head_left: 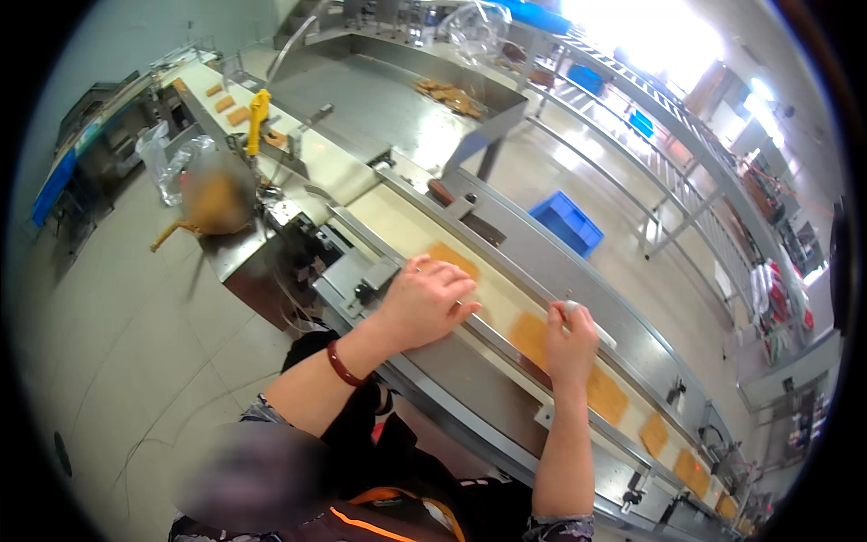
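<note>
Grip of the left hand [426,303] is laid flat and open on the pale conveyor belt [397,226], touching an orange cracker sheet [452,259]. A small white object [567,312] is pinched by the right hand [571,343] above another sheet [533,336]; a blue crate [566,222] is seen beyond.

Your left hand [426,303] rests palm-down on the near edge of the conveyor belt [397,226], fingers touching a tan flat piece [452,259]. Your right hand [571,339] is closed around a small white object [578,312], over another tan piece [531,336]. More pieces [655,434] trail down the belt. Blue crate [566,221] on floor beyond.
</note>
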`<state>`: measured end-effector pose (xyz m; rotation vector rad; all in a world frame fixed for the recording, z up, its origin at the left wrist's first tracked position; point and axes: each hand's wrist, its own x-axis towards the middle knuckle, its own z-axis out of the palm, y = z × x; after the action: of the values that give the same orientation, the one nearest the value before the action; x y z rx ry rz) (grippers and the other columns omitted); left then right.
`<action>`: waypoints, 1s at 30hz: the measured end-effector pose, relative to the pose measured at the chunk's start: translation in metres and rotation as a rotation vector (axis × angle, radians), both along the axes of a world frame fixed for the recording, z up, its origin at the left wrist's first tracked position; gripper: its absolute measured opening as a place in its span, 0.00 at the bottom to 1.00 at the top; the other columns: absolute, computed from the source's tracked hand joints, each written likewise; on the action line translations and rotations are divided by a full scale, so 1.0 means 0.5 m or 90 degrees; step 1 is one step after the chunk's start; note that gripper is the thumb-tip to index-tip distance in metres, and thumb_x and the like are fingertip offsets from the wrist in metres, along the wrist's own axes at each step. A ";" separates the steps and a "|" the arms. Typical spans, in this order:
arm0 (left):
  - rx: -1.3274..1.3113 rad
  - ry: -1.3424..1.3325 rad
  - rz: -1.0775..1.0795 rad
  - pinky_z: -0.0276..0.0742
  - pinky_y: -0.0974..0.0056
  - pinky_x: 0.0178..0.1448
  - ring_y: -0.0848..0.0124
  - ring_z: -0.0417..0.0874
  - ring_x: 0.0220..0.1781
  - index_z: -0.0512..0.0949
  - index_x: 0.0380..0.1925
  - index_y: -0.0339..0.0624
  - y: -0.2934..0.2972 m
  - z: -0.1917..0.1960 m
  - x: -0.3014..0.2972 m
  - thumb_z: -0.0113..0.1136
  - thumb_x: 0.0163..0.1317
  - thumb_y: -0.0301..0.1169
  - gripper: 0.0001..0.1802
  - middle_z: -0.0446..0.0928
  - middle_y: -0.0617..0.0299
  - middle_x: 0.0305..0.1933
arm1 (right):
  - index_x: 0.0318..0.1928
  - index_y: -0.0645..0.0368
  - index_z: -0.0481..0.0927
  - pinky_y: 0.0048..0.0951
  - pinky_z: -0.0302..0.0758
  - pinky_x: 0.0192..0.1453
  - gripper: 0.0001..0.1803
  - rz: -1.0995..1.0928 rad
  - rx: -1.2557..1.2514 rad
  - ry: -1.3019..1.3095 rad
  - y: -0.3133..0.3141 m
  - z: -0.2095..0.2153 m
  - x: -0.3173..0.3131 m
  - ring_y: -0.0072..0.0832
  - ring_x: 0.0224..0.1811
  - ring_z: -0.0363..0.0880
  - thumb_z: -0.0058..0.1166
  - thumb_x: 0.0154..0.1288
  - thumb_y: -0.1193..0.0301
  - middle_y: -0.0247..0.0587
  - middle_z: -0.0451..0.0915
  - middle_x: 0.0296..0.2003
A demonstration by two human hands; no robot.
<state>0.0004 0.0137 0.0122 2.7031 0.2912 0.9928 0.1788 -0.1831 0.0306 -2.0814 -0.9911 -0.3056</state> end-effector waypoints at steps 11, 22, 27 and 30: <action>-0.042 -0.041 -0.018 0.72 0.51 0.68 0.65 0.86 0.54 0.86 0.45 0.48 -0.002 -0.005 0.001 0.65 0.71 0.46 0.15 0.87 0.63 0.45 | 0.41 0.63 0.85 0.37 0.76 0.47 0.07 0.034 0.075 0.057 0.001 -0.007 -0.007 0.37 0.40 0.82 0.58 0.76 0.72 0.42 0.83 0.37; -0.077 -0.137 -0.056 0.74 0.56 0.61 0.64 0.86 0.47 0.86 0.38 0.48 -0.003 0.002 0.006 0.66 0.71 0.39 0.09 0.87 0.65 0.38 | 0.40 0.66 0.84 0.34 0.75 0.46 0.09 0.039 0.093 0.088 -0.007 -0.030 0.010 0.32 0.39 0.79 0.57 0.77 0.71 0.40 0.82 0.37; -0.097 -0.154 -0.057 0.73 0.56 0.60 0.64 0.86 0.46 0.85 0.36 0.48 0.000 0.000 0.005 0.65 0.73 0.38 0.09 0.85 0.65 0.36 | 0.40 0.65 0.84 0.32 0.74 0.45 0.10 0.045 0.083 0.088 -0.004 -0.033 0.007 0.30 0.38 0.78 0.56 0.78 0.70 0.38 0.81 0.36; -0.099 -0.152 -0.061 0.73 0.56 0.60 0.64 0.86 0.45 0.85 0.36 0.48 -0.001 0.000 0.006 0.64 0.73 0.38 0.09 0.85 0.65 0.35 | 0.41 0.65 0.84 0.32 0.74 0.45 0.10 0.057 0.093 0.087 -0.002 -0.038 0.011 0.30 0.37 0.77 0.56 0.78 0.70 0.38 0.81 0.36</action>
<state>0.0032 0.0135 0.0124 2.4067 0.1838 1.1957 0.1845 -0.1839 0.0115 -1.8940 -0.9485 -0.1807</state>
